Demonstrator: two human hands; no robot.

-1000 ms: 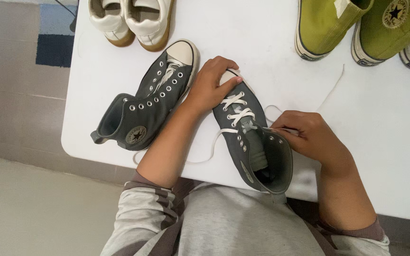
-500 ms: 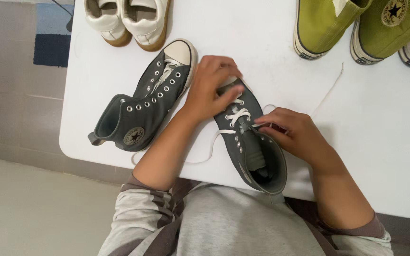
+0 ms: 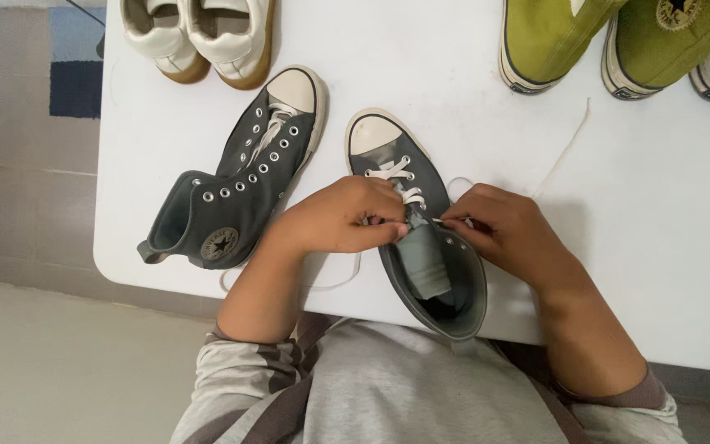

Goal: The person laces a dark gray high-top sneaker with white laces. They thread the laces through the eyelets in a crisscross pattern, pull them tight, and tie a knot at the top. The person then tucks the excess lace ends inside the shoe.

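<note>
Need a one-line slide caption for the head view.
Left hand and right hand pinch a white lace on an upright grey high-top sneaker.

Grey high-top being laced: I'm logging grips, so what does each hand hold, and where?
Both the left hand and right hand pinch the white lace at the shoe's middle eyelets.

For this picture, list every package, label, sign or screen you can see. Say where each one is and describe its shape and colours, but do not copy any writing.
Round ankle patch: on the dark grey high-top shoe lying on its side at left; pale disc, dark star.
Round patch: on a green shoe at top right; partly cut off, pale ring, dark star.
No packages, signs or screens.
</note>
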